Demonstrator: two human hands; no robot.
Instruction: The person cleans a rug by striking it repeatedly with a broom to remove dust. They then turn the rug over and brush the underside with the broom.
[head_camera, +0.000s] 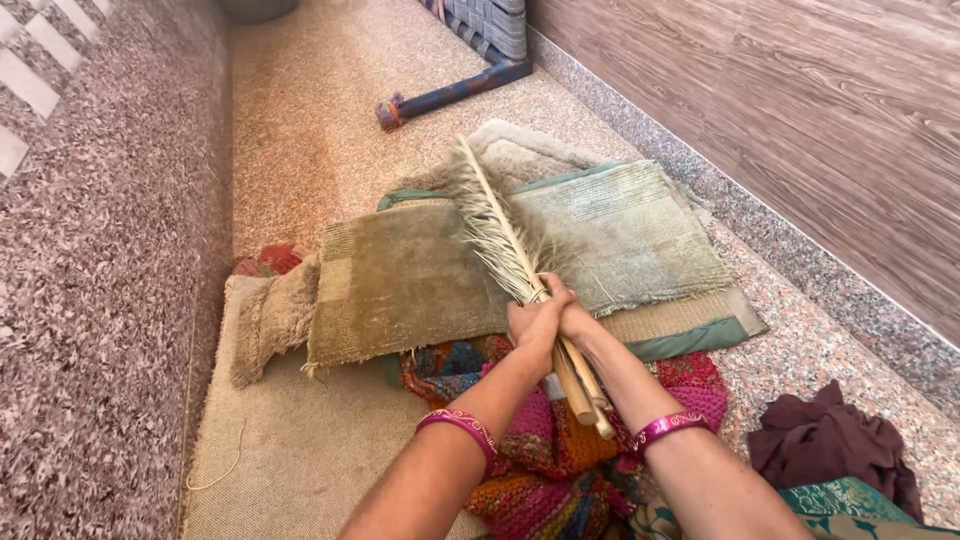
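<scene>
A grass broom (497, 228) with pale feathery bristles and a bundle of light sticks as its handle points away from me over a pile of mats. My left hand (535, 322) is wrapped around the broom where bristles meet handle. Right beside it, my right hand (578, 322) grips the same spot. Both wrists wear pink bangles. Under the broom lie an olive-brown mat (400, 285) and a greenish mat (630, 235), partly overlapping.
A multicoloured crocheted mat (545, 470) lies under my forearms. A dark maroon cloth (825, 440) sits at the right. A speckled stone ledge (100, 270) rises on the left, a wood-patterned wall (800, 110) on the right. A woven cot leg (455, 92) lies at the far end.
</scene>
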